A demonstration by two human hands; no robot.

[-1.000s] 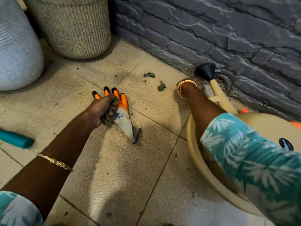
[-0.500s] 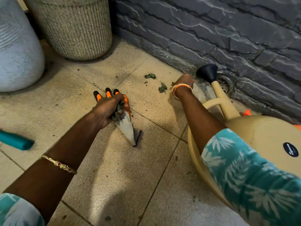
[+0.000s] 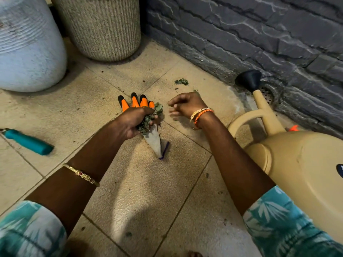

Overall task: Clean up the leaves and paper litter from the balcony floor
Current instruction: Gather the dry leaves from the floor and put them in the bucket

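While the left hand curls around a bunch of gathered leaves together with a work glove, the right hand hovers just beside it with fingers loosely bent; it is motion-blurred, and whether it pinches a scrap cannot be told. Gathering is judged to be the step in hand: litter is collected into the left fist while the right hand fetches more.

Taking the glove as landmark, its orange fingertips point away from the person toward the ribbed planter, and its white cuff trails back toward the person, touching the balcony floor. Its long axis thus runs roughly from wall side to person, slightly tilted. The bunch of leaves sits on the glove's palm region, bulging out toward the right hand.

Beyond the glove, toward the stone wall, one loose leaf clump lies on the floor, well apart from the fist, with small crumbs near it. The next move probably calls for a reach past the glove to that clump, a fingertip pinch, and a return to the fist without loosening its grip. No paper litter can be made out.

Right of the glove stands a beige watering can, its dark rose pointing at the wall. Left of the glove lies a teal handle; farther left stands a pale blue pot.
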